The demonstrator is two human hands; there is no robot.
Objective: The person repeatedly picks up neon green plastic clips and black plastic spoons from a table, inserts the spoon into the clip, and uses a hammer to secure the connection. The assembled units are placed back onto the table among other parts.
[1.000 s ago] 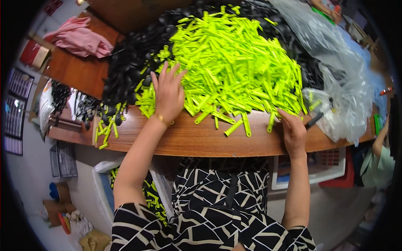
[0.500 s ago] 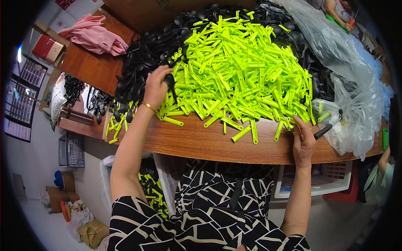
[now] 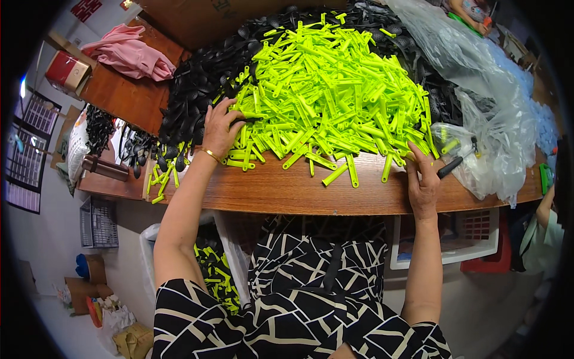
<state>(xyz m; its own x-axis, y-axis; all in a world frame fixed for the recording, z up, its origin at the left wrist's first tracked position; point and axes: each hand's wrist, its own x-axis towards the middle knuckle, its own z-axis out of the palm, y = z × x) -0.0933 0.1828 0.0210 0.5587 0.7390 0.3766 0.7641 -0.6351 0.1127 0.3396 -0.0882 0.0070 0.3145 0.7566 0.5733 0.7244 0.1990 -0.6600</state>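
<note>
A large heap of yellow-green plastic handles (image 3: 335, 90) with holes at their ends covers the wooden table in front of me. Behind it and to its left lie many black utensil heads (image 3: 191, 90), some spoon-shaped and some perforated. At the heap's left edge, my left hand (image 3: 220, 130) is closed on a black utensil head (image 3: 248, 120), mostly hidden by the fingers. My right hand (image 3: 423, 182) is at the heap's right front edge, thumb and forefinger closed around the end of a yellow-green handle that the fingers partly cover.
A black-handled tool (image 3: 449, 168) lies right of my right hand, beside crumpled clear plastic sheeting (image 3: 487, 137). Pink cloth (image 3: 128, 52) rests on a wooden surface at the left. Below the table are a bin of black-and-green pieces (image 3: 216, 272) and a white crate (image 3: 445, 257).
My left hand has closed its fingers round a black utensil head that stood beside it. My right hand stays at the heap's edge. The whole view has shifted slightly.
</note>
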